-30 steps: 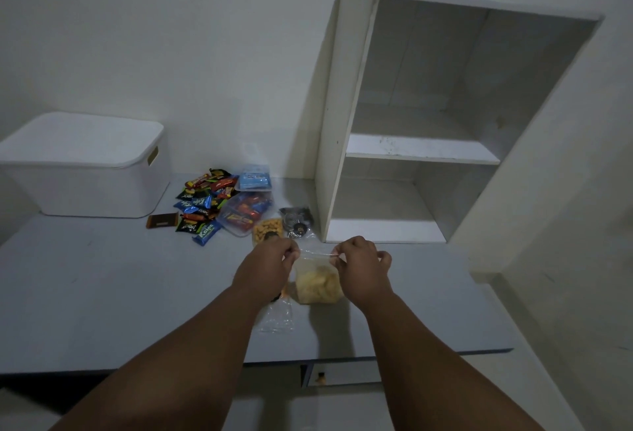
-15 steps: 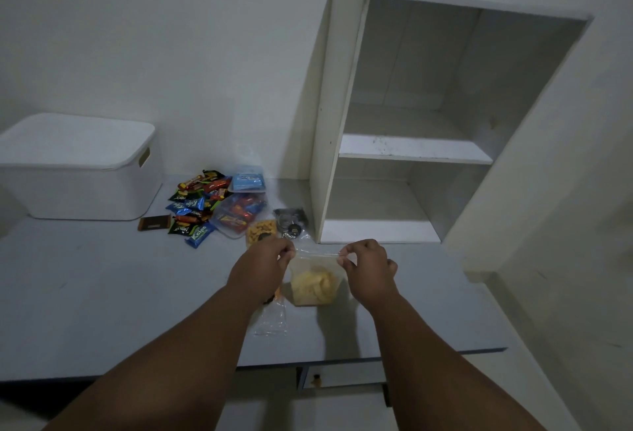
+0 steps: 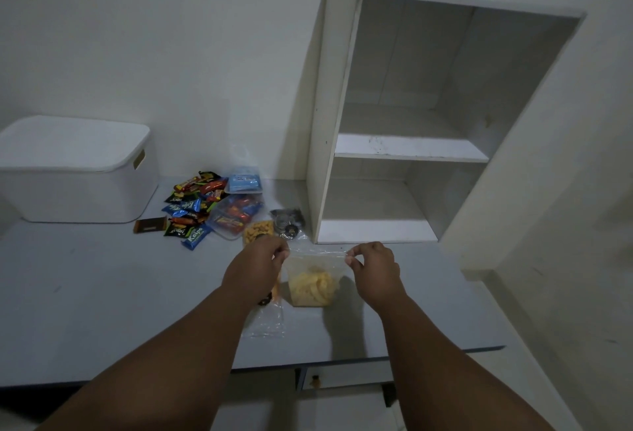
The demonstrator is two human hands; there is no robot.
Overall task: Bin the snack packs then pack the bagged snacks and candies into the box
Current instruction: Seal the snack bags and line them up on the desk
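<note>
Head view: both forearms reach out over the grey table (image 3: 85, 293). The left hand (image 3: 255, 268) pinches the top left corner of a clear bag of chips (image 3: 311, 281), fingers curled in. The right hand (image 3: 375, 268) pinches the top right corner, thumb against fingertips. The bag's top edge is stretched flat between them, and its bottom rests on the table or just above it; I cannot tell which.

An empty clear bag (image 3: 265, 322) lies flat under the left wrist. Beyond the hands are a bag of yellow snacks (image 3: 258, 229) and a bag of dark round pieces (image 3: 287, 221). Further left are a bag of red candies (image 3: 233, 216), a blue pack (image 3: 244, 183), and a loose pile of wrapped candies (image 3: 190, 206). A brown bar (image 3: 149, 225) lies apart from the pile. The white box (image 3: 75, 170), lid on, stands at the far left against the wall. An open shelf unit (image 3: 404, 150) stands on the table at the right.
</note>
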